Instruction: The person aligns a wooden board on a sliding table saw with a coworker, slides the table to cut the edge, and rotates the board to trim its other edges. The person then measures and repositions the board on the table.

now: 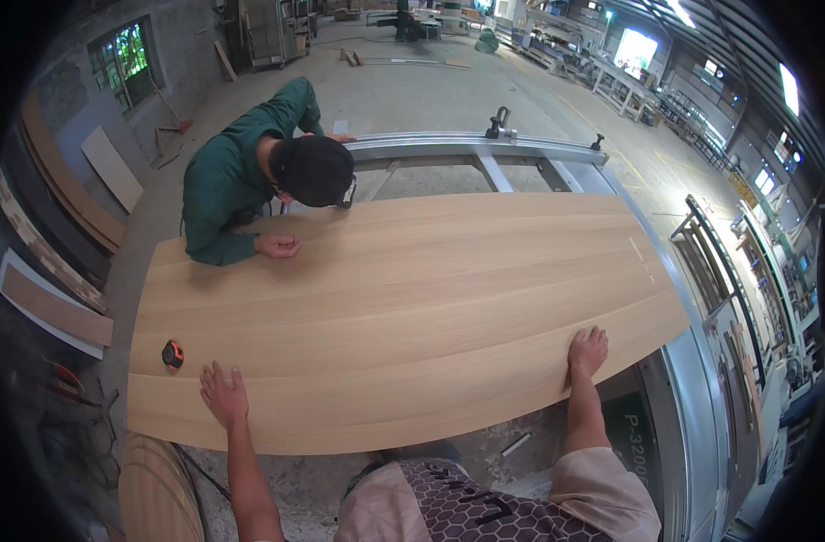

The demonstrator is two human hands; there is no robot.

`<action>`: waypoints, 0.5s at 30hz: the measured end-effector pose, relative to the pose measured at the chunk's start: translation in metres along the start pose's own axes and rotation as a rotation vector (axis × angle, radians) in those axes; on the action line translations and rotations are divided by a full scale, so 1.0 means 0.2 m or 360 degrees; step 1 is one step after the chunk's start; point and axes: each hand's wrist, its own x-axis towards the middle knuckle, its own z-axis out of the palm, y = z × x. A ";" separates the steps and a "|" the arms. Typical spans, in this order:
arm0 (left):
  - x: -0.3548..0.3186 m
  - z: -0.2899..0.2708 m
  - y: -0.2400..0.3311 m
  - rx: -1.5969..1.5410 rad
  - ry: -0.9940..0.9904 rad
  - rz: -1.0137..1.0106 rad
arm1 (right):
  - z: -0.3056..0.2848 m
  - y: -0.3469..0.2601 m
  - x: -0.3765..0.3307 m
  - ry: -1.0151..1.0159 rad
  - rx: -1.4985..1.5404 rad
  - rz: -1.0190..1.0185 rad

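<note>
A large wood-grained board [412, 298] lies flat in front of me on the metal frame of a machine table. My left hand [224, 395] rests on its near left part, palm down with the fingers spread. Just left of that hand sits a black and orange tape measure [172, 354]. Near the board's front right edge, my right hand [588, 350] lies on the surface, fingers pointing away from me and holding nothing. Across the board, a co-worker [241, 176] in a green jacket and dark cap bends low over the far left edge, one hand resting on the wood.
A metal rail [430, 143] with a clamp-like stop [500, 123] runs along the far side. Sheet panels [55, 303] lean at the left. A rack of boards [706, 253] stands at the right. A curved wooden piece [159, 492] lies below the near left corner.
</note>
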 end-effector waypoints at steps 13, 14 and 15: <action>0.10 0.12 0.01 -0.0174 0.0315 0.0257 | 0.22 0.31 0.16 0.0200 0.0408 -0.0307; 0.08 0.09 -0.06 -0.0159 0.0420 0.0240 | 0.19 0.17 0.10 -0.0080 0.0419 -0.0174; 0.05 0.05 -0.09 -0.0166 0.0318 0.0190 | 0.13 0.10 0.04 -0.0094 0.0517 -0.0148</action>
